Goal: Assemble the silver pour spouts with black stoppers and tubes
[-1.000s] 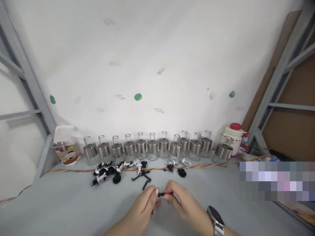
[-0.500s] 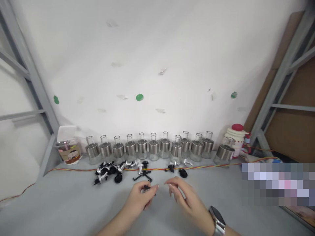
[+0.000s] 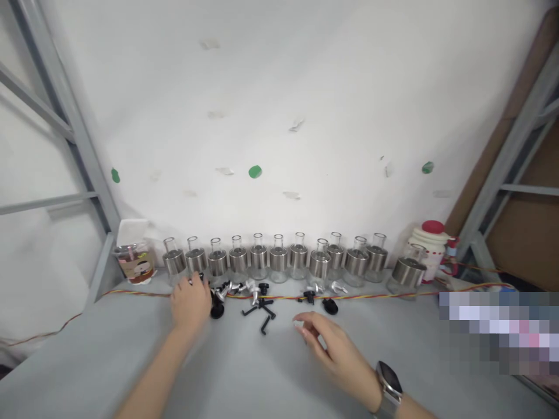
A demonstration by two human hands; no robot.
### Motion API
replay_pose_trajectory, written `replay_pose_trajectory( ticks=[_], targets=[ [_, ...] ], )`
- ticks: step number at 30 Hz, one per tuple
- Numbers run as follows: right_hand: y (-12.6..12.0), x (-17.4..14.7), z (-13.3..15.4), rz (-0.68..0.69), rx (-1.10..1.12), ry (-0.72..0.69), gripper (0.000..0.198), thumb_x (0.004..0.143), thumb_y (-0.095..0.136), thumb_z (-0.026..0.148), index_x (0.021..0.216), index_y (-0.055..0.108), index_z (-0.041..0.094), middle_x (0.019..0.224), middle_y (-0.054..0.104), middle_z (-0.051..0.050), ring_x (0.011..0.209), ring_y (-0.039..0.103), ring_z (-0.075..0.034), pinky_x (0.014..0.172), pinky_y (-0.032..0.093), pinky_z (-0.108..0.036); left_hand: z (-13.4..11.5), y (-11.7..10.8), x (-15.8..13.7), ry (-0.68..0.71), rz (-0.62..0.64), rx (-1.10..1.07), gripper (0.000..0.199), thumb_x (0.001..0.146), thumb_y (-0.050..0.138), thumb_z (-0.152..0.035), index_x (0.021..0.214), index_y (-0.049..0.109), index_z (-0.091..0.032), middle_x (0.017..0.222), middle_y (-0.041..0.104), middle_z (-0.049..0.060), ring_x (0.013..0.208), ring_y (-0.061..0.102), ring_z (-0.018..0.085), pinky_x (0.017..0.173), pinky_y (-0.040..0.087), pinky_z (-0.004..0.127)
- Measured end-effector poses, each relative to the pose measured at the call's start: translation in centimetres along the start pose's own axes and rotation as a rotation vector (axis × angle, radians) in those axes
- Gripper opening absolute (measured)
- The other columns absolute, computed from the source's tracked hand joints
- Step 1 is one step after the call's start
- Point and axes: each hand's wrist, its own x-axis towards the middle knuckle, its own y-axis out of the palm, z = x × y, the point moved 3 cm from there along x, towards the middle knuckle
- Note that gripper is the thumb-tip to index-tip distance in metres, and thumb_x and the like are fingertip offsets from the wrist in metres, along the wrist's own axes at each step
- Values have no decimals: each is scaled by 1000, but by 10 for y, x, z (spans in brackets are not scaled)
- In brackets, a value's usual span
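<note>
My left hand (image 3: 191,302) reaches over the heap of silver-and-black spouts at the left, in front of the glass bottles. Its fingertips are partly hidden among the pieces, so I cannot see whether it grips one. My right hand (image 3: 318,340), with a watch on the wrist, hovers above the table with fingers curved and apart, holding nothing visible. Between the hands lie several black bent tubes (image 3: 265,323). Silver spouts (image 3: 252,288) rest behind them, and a round black cap (image 3: 217,308) sits just right of my left hand. Another black cap (image 3: 331,306) lies beyond my right hand.
Several glass bottles with steel sleeves (image 3: 278,259) stand in a row along the white wall. A red-and-yellow twisted wire (image 3: 375,296) crosses the table. A drink cup (image 3: 136,265) stands at the left end, a cream jar with a red top (image 3: 430,250) at the right.
My left hand has let go of a black bent tube, which now lies on the table, and moved left to the spout heap. My right hand has barely moved; the view has shifted slightly.
</note>
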Motion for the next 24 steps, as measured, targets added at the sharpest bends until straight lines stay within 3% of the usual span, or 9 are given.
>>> replay_pose_trajectory(
  ticks=[4,7,11,17,20,24],
  targets=[
    [-5,10,-21,-134,-125,104,17,88,36,25,94,51,19,79,57,-4,71,53,-17,68,42,-29,-2,11,-5,55,-11,82,39,83,34,-30,108,53,-8,101,55,20,94,47,35,76,34,44],
    [-14,16,-42,-216,-382,208,15,84,40,21,92,53,16,88,54,-9,79,53,-21,69,41,-32,-10,12,-10,105,-21,102,38,84,34,-30,112,52,-11,111,52,17,101,43,33,80,31,44],
    [-20,16,-65,-145,-689,347,19,80,48,28,93,55,15,91,54,-13,85,52,-28,69,39,-37,-22,0,-13,139,-41,129,38,85,32,-32,112,51,-12,118,45,18,106,40,32,82,31,42],
    [-14,14,-73,-61,-645,351,11,77,51,19,86,57,16,90,56,-11,83,55,-26,69,39,-35,-32,-10,-27,229,217,170,26,82,38,-30,92,56,-14,89,54,12,88,52,27,72,40,34],
    [-11,15,-73,-58,-594,337,11,76,53,18,86,57,15,89,54,-12,80,56,-26,67,40,-34,-27,-2,-36,202,313,178,23,77,46,-22,94,56,-10,91,54,16,84,54,30,64,42,35],
    [-8,15,-79,-65,-511,331,12,75,52,18,86,56,16,87,52,-10,72,57,-23,65,42,-33,-25,10,-36,180,435,111,28,78,36,-8,101,52,-7,99,51,19,87,55,28,67,42,34]
  ],
)
